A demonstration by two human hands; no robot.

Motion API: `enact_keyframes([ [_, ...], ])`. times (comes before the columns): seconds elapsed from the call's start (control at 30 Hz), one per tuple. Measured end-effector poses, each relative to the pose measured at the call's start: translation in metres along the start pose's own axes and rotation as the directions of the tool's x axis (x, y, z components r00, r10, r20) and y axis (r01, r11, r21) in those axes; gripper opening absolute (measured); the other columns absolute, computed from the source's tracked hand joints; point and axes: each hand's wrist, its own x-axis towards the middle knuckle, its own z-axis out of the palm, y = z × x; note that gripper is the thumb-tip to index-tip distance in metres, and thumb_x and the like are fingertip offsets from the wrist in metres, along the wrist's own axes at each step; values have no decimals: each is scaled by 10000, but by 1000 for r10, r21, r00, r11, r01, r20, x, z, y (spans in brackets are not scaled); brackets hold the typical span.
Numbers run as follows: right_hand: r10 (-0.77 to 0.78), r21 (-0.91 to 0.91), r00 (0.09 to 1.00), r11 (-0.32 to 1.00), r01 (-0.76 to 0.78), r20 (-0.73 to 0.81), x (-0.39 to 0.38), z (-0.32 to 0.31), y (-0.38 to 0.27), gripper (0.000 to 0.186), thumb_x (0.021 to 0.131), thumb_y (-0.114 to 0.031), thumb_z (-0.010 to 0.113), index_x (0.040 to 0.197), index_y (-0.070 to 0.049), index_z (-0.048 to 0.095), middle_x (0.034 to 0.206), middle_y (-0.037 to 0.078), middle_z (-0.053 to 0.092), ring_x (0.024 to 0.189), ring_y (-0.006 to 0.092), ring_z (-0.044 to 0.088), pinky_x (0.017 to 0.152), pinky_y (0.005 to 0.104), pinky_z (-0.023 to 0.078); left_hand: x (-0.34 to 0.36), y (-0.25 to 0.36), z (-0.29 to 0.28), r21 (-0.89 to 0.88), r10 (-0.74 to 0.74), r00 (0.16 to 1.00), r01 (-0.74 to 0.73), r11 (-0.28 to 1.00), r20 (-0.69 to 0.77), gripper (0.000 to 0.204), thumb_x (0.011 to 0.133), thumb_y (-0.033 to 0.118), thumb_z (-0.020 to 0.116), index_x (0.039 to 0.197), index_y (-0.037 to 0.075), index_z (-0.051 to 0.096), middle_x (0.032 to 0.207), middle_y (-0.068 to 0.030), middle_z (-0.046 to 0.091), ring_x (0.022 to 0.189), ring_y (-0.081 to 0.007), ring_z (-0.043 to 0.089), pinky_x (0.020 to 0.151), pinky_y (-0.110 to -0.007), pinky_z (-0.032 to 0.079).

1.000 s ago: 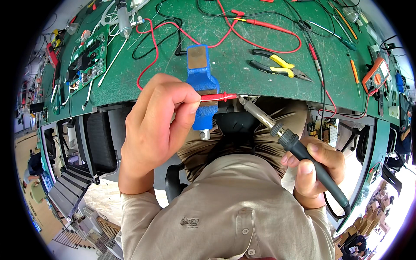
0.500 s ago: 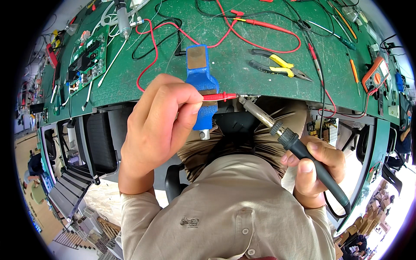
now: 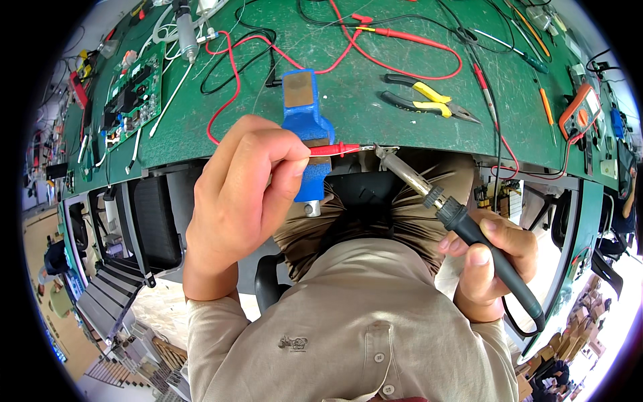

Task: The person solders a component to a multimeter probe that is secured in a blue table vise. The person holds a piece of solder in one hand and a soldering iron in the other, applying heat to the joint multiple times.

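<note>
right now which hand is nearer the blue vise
Left. The left hand overlaps the blue vise in view, pinching a red probe; the right hand sits off to its right, holding a soldering iron.

left hand [image 3: 241, 201] pinching, right hand [image 3: 492, 261] fisted, wrists raised

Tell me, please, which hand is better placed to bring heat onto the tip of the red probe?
Probably the right hand: it grips the soldering iron, whose tip sits at the red probe tip. The left hand is busy pinching that probe beside the blue vise.

Red probe [image 3: 335, 149]; soldering iron [image 3: 462, 224], tips touching
</note>
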Motion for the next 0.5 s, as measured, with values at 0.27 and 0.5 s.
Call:
enact_keyframes([
  [0.27,13,66,995,998,-6,-104,-3,-3,2,276,900,-149,684,986,36,498,591,115,631,509,205,660,468,317,539,-1,-1,0,-6,-7,1000,7,1000,-8,141,831,-85,644,924,-5,575,831,-101,601,688,-208,577,562,-297,460],
  [0.5,73,85,963,995,-52,-259,-10,-15,0,308,944,-191,645,1079,27,474,631,131,599,524,189,620,478,305,544,-3,-2,3,-66,-56,998,53,996,-33,121,852,-73,641,938,-7,587,863,-93,604,676,-140,550,554,-264,449],
])
